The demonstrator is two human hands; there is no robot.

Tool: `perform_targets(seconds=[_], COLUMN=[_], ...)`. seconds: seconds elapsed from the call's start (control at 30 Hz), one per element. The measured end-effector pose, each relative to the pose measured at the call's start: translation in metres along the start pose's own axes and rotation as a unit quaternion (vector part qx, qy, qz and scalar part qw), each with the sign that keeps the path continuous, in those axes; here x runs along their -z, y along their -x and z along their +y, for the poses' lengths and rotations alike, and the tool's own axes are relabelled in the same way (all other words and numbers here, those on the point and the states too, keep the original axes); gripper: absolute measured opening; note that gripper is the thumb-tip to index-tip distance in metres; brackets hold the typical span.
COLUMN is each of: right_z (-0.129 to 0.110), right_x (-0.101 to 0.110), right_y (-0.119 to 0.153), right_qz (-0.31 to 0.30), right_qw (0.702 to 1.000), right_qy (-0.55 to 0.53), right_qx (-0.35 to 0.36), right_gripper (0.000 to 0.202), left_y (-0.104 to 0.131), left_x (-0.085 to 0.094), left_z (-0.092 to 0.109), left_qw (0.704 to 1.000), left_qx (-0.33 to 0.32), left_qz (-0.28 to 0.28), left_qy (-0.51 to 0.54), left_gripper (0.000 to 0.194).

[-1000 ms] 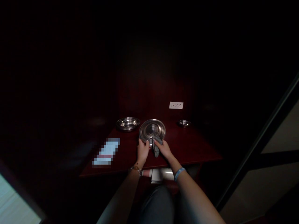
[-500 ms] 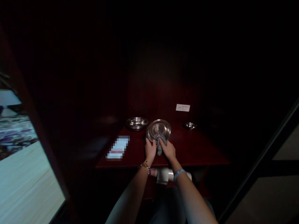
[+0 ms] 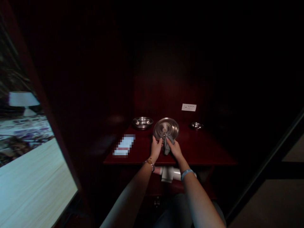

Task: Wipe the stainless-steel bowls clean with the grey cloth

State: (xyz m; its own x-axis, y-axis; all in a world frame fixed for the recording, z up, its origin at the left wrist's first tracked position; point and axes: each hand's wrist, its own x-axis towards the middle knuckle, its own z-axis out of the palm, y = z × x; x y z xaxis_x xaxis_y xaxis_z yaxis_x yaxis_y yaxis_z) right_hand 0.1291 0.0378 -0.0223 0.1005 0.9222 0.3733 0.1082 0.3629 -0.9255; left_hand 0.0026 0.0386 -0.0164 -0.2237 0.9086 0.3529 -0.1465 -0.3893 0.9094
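Note:
A round, shiny metal dish (image 3: 173, 125) is held up tilted over the dark red desk (image 3: 201, 148). My left hand (image 3: 156, 148) grips its lower left edge, fingers closed on the rim. In my right hand (image 3: 176, 148) is a bunched grey cloth (image 3: 167, 148), pressed against the lower part of the dish and hanging below its edge. Stacked metal bowls (image 3: 142, 123) stand behind and to the left of the dish. Farther right sits a small metal bowl (image 3: 196, 126).
A pixelated pale item (image 3: 124, 145) lies on the desk's left side. White socket plate (image 3: 189, 107) on the back wall. Under the desk edge is a white cylindrical object (image 3: 167, 174). At far left are a lamp (image 3: 24, 99) and a pale wooden surface (image 3: 35, 183).
The whole view has shifted slightly, so desk and bowls appear a little higher and farther right. Both hands still hold the dish and cloth, with the cloth at a slightly different angle.

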Motion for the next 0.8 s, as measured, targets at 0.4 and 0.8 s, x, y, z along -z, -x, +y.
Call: perform_targets(seconds=[0.4,0.8], right_z=[0.006,0.009], right_x=[0.004,-0.003], right_y=[-0.003,-0.004], right_qz=[0.077,0.244], right_qw=[0.997,0.958], right_qy=[0.006,-0.154], right_qx=[-0.011,-0.001], right_gripper=[0.050,0.055], left_y=[0.001,-0.003], left_x=[-0.003,-0.009], left_z=[0.003,-0.005], left_qw=[0.999,0.997], left_qx=[0.015,0.020], left_qz=[-0.029,-0.057], left_qy=[-0.014,-0.042], left_gripper=[0.035,0.016])
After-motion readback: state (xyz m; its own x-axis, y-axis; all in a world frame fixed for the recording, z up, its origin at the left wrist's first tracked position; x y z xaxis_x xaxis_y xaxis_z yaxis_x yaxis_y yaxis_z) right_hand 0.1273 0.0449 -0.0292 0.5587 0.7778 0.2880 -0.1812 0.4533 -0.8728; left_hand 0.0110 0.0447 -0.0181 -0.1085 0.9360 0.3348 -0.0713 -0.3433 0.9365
